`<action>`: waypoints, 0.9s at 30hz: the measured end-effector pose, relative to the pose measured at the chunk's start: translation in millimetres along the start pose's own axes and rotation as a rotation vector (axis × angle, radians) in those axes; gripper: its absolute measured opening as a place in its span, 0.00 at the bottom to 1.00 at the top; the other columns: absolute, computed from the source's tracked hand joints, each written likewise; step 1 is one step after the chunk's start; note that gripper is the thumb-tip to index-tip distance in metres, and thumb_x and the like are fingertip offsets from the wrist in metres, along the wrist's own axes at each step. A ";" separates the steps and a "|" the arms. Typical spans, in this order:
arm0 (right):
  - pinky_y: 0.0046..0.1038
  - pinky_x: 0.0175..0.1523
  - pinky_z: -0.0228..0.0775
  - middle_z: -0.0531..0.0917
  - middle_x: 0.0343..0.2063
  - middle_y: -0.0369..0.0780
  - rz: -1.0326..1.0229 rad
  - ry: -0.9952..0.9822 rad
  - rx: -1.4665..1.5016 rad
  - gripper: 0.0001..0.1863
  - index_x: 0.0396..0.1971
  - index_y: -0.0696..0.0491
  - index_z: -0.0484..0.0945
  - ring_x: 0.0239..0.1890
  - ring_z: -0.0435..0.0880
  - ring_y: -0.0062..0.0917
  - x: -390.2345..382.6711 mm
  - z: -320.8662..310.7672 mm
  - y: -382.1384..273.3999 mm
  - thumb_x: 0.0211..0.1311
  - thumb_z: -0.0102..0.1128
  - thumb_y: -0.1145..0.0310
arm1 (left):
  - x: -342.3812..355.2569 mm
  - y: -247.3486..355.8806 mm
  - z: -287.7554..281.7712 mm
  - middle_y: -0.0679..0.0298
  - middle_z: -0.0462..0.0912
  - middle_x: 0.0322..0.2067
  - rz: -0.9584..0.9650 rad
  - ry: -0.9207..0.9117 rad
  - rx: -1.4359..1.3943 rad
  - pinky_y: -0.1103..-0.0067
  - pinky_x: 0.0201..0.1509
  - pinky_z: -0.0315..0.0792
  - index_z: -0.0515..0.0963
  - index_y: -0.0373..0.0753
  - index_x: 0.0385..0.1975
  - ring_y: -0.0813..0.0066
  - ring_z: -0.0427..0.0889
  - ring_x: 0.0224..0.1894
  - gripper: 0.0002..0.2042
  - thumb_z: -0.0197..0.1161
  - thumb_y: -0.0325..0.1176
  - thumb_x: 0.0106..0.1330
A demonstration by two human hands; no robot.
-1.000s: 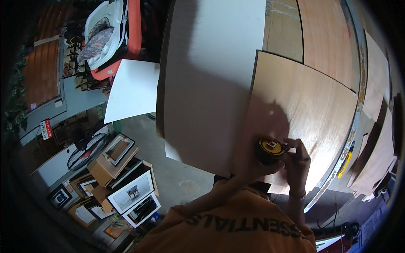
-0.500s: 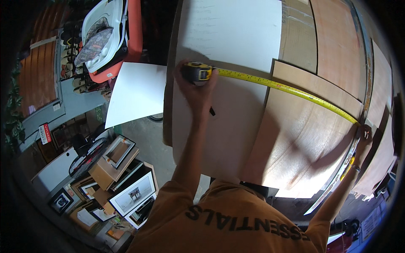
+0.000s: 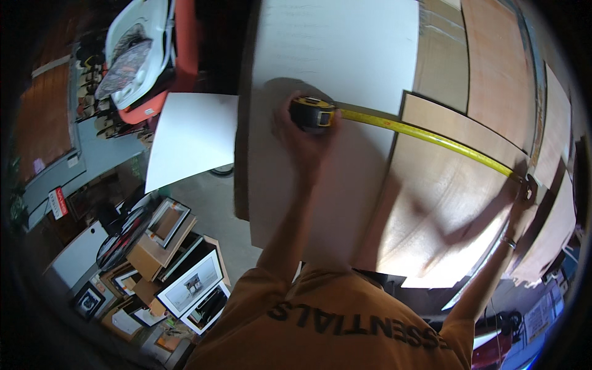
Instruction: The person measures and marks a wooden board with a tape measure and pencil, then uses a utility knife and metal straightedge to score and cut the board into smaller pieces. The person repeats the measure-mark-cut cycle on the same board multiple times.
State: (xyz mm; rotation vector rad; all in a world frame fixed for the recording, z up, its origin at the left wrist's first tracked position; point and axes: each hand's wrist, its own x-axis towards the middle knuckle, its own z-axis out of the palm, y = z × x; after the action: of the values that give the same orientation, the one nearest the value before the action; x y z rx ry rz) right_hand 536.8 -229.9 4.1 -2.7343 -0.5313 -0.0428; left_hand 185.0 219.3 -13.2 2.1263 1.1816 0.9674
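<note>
My left hand (image 3: 306, 143) is wrapped round the black and yellow case of a tape measure (image 3: 312, 113), above a large white sheet (image 3: 336, 52). From the case, the yellow tape blade (image 3: 438, 137) runs out to the right across a light plywood panel (image 3: 447, 197). At the blade's far end, my right hand (image 3: 523, 198) has its fingers closed on the tip, by the panel's right edge. A long metal straightedge (image 3: 459, 297) lies partly hidden beneath my right forearm.
More plywood (image 3: 498, 68) and a brown cardboard piece (image 3: 443, 61) lie at the back right. Stacked picture frames (image 3: 191, 283) stand on the floor at lower left, near a fan (image 3: 122, 237). Another white sheet (image 3: 188, 139) sticks out left of the work surface.
My left hand has moved right with the tape case, and the stretched blade is shorter. My right hand stays near the panel's right edge, its fingers shifted slightly.
</note>
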 end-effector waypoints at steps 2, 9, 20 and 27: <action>0.33 0.49 0.79 0.87 0.44 0.44 0.032 0.151 0.081 0.22 0.53 0.56 0.81 0.49 0.85 0.32 -5.9 -0.8 -12.9 0.77 0.53 0.53 | -4.2 -2.1 5.7 0.54 0.73 0.51 -0.022 0.016 0.015 0.64 0.58 0.71 0.69 0.36 0.60 0.58 0.74 0.55 0.38 0.82 0.45 0.53; 0.28 0.38 0.74 0.87 0.38 0.44 0.075 0.025 0.865 0.29 0.49 0.62 0.79 0.31 0.82 0.25 -62.2 12.4 -133.3 0.81 0.41 0.48 | 0.8 4.6 4.7 0.54 0.71 0.51 -0.045 -0.030 -0.132 0.72 0.57 0.79 0.68 0.33 0.61 0.68 0.75 0.54 0.38 0.84 0.34 0.53; 0.19 0.41 0.74 0.82 0.33 0.34 0.016 -0.087 1.230 0.06 0.44 0.60 0.76 0.33 0.79 0.13 -62.5 77.8 -261.5 0.70 0.58 0.80 | -2.8 2.3 4.8 0.54 0.75 0.51 -0.053 -0.023 -0.232 0.74 0.56 0.80 0.68 0.32 0.58 0.69 0.78 0.51 0.35 0.83 0.28 0.53; 0.18 0.42 0.75 0.84 0.35 0.36 0.019 -0.034 1.166 0.05 0.43 0.60 0.76 0.34 0.80 0.13 -72.8 80.4 -252.7 0.71 0.60 0.79 | -3.0 3.9 4.3 0.53 0.74 0.53 -0.044 -0.034 -0.233 0.74 0.58 0.82 0.67 0.33 0.59 0.67 0.79 0.53 0.36 0.83 0.28 0.53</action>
State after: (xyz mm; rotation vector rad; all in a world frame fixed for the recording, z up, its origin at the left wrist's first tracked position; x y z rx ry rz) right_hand 373.3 -9.0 6.8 -1.5979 -0.3573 0.2424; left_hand 189.3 214.4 -14.0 1.9178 1.0403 0.9941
